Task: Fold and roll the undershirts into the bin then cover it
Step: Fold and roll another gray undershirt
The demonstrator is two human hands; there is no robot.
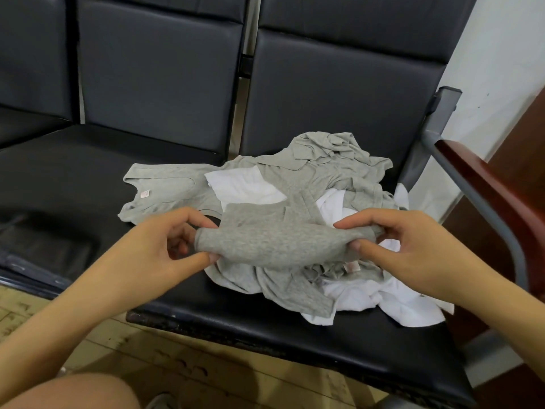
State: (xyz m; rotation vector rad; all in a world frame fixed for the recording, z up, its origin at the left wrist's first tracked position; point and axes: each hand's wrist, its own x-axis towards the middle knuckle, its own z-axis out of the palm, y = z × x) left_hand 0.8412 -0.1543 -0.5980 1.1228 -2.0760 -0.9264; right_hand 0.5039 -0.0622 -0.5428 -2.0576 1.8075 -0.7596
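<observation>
2 hands: left hand (165,237) and right hand (413,240) each pinch an end of the rolled undershirt (280,243).
Rolled undershirt: soft grey knit, a tube held above the pile (309,202).
Pile: rumpled grey and white undershirts on the black padded seat (295,335).

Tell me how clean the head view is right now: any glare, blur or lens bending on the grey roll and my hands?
Head view: soft, even light; grey roll, left hand and right hand sharp, no motion blur; white undershirts slightly washed out; faint sheen on the black seat; wide-angle bending slants the armrest at the edge.
</observation>
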